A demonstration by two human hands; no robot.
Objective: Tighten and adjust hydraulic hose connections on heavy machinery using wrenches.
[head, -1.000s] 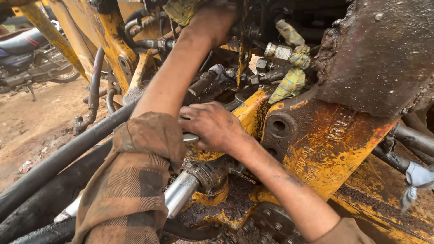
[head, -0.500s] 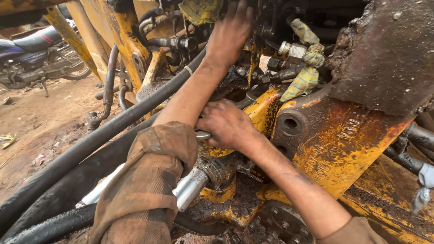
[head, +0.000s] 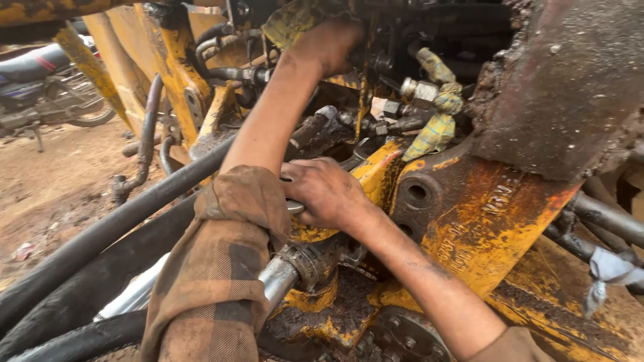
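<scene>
Deep in greasy yellow machinery: left hand reaching up among hydraulic fittings, grip hidden, cannot tell. Right hand closed on metal tool handle beside chrome cylinder rod. Likely stiff, heavy, oil-slick; best gripped full-fisted.

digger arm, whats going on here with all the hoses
A person is working bare-handed on a grimy yellow machine. The left hand reaches up into the hose fittings near the top. The right hand grips something metal lower down, just above a chrome rod. Black hoses run past the left sleeve.
</scene>
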